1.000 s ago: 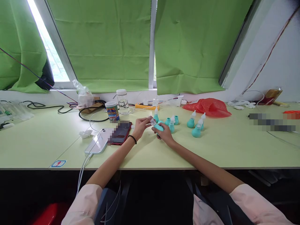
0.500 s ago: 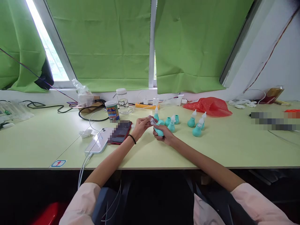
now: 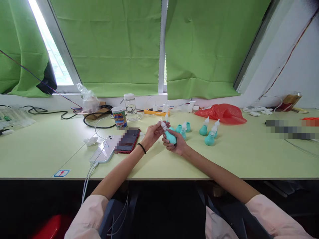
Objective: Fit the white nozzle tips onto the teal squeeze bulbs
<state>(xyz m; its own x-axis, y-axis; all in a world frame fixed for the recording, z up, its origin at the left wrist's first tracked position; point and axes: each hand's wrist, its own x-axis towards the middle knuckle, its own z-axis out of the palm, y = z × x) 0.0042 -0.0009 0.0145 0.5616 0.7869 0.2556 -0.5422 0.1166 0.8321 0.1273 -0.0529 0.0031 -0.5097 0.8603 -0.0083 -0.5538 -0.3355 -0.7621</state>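
My right hand (image 3: 178, 145) is wrapped round a teal squeeze bulb (image 3: 170, 136) whose clear nozzle points up and to the left. At the nozzle's tip (image 3: 163, 125), the fingers of my left hand (image 3: 151, 134) are pinched on the clear piece. Just behind my hands are teal bulbs without nozzles (image 3: 188, 126) and one with a clear nozzle (image 3: 183, 132). Another bulb with a nozzle, partly hidden, stands behind my fingers. Farther right stand three teal bulbs (image 3: 209, 139) with clear nozzles.
Left of my hands lie a dark red-edged phone (image 3: 128, 141) and a white phone (image 3: 106, 149) with a cable. Behind them are a colourful can (image 3: 119, 118) and a lidded glass jar (image 3: 131, 108). A red plastic bag (image 3: 221, 114) lies at the back right.
The bulb in my right hand has shifted slightly right and shows more of its body. The clear nozzle is more visible between my hands, and my left fingers are nearer its tip.
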